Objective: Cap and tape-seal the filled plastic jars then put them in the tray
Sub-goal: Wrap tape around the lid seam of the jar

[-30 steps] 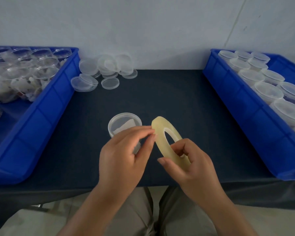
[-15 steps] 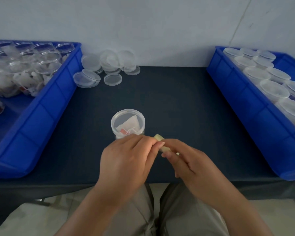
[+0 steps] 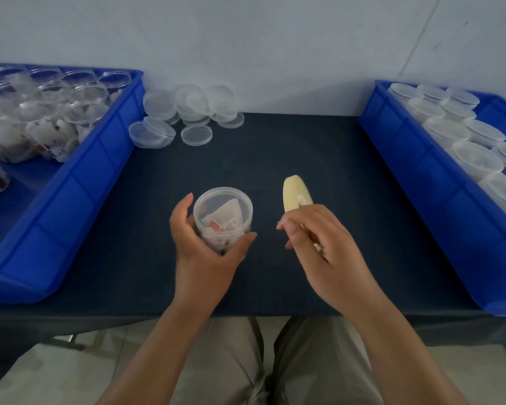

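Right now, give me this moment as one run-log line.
stage: tape-sealing | left hand: grips capped jar | right hand: holds tape roll, apart from jar | right tray: lidded jars

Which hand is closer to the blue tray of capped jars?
Right. The right hand, holding the tape roll, lies left of that tray; the left hand grips the jar farther left.

The lower wall of the jar [image 3: 222,209] is covered by the left hand [image 3: 205,258] curled round it, and its contents, something white with a red patch, are seen only dimly through the lid. The near half of the tape roll [image 3: 297,191] is hidden behind the right hand [image 3: 324,252] — whether a strip is drawn from it cannot be told. The left blue tray [image 3: 100,176] is cut off by the left edge and the right blue tray [image 3: 421,182] by the right edge. The contents of the open jars [image 3: 41,112] are blurred.
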### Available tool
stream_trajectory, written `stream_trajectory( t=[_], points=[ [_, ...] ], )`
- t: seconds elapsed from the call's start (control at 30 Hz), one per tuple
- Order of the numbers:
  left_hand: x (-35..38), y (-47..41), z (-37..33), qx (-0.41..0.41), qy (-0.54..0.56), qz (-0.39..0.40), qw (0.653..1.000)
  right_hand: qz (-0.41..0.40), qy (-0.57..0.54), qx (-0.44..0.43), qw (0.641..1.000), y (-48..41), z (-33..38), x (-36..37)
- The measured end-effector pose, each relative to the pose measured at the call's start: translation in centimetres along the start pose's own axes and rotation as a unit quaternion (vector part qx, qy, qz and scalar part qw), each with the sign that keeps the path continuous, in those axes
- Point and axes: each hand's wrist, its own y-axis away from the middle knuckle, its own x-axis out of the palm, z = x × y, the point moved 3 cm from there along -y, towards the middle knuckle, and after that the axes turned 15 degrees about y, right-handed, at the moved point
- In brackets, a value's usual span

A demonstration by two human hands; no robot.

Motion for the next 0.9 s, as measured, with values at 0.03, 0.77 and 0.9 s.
stream_trajectory(
  t=[0.03, 0.77, 0.9],
  points=[
    [0.2, -0.5, 0.2, 0.0, 0.017, -0.003, 1.0, 0.003, -0.017, 0.007, 1.0, -0.2, 0.3, 0.2],
    [-1.7, -2.8, -6.6, -0.016, -0.081, 0.126, 0.988, 0.142, 0.091, -0.025, 0.985, -2.5, 2.7, -2.1],
    [-1.5, -2.6, -7.0, -0.006, -0.097, 0.132, 0.986, 0.134, 0.091, -0.019, 0.987, -2.6, 2.8, -2.1]
  ],
)
